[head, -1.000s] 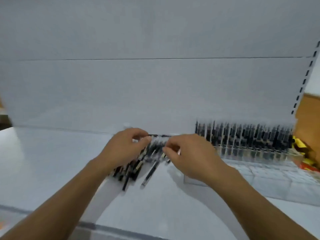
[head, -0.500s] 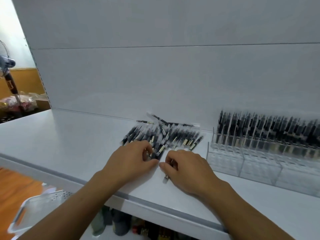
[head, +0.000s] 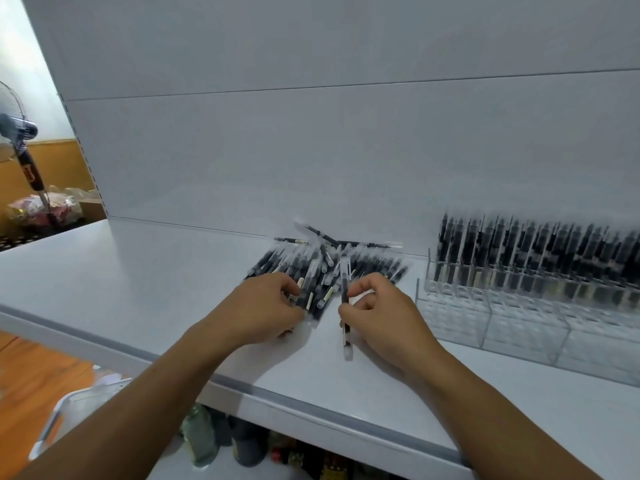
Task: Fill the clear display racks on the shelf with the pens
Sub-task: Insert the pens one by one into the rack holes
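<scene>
A: Pens, location?
B: Pile of pens (head: 325,268) on shelf (head: 138,278), left of clear racks (head: 519,323)
A: Hands?
B: Left hand (head: 266,306) gripping pile's near edge; right hand (head: 381,313) pinching single pen (head: 344,289)

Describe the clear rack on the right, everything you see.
The rack is clear plastic, stepped in tiers and split into sections. It stands on the white shelf by the back panel, cut off at the right edge. Back rows hold upright black pens; front rows are empty. Only pens and shelf touch it.
</scene>
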Tool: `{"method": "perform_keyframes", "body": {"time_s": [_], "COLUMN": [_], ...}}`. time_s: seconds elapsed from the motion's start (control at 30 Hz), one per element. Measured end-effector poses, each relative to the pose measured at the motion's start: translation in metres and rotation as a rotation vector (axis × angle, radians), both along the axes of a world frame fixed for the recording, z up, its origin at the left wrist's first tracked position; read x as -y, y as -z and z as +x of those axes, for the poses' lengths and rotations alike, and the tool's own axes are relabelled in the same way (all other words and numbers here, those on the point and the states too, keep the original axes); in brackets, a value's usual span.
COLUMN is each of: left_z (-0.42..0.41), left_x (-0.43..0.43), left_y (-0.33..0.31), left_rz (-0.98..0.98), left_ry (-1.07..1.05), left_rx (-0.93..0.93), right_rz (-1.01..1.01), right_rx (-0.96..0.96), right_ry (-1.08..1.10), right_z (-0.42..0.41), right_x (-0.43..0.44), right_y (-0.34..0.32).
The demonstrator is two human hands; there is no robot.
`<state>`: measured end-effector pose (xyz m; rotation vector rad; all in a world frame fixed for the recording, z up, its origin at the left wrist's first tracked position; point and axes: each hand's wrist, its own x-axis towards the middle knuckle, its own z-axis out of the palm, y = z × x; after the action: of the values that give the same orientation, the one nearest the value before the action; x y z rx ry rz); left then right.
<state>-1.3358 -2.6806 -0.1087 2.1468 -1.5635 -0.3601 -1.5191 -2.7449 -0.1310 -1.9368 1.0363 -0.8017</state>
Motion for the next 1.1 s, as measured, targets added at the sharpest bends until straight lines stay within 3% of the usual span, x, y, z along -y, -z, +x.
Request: {"method": "perform_keyframes", "body": {"time_s": [0.13,0.2,0.5,0.67,0.9,1.1], "left_z": [0.001,-0.001,-0.026,-0.027,-0.015,-0.001], "left_x": [0.003,0.010,0.049,0.054,0.052,0.046], "left_y": [0.002,0.001,0.001,0.009,-0.002,-0.017], "left_rz": [-0.090,-0.149,-0.171,-0.153,-0.178,-0.276], "left_ry": [-0.015,-0.047,0.009,-0.004,-0.059,-0.115], "left_rx": [-0.307,-0.349,0.263,0.429,0.217,-0.158], "right_rz": [0.194,0.304,0.402,0.398,0.391,0.342], "right_rx": [0.194,0.265,0.266,0.272,0.327,0.408], "right_ry": [-0.003,-0.008,0.009,-0.011,-0.035,-0.092], "right_z": [0.001,0.001,0.001,0.001,0.002,-0.008], "right_x": [0.003,0.005,0.009,0.008,0.006,0.006], "right_y": [0.000,0.000,0.003,0.001,-0.005,-0.029]}}
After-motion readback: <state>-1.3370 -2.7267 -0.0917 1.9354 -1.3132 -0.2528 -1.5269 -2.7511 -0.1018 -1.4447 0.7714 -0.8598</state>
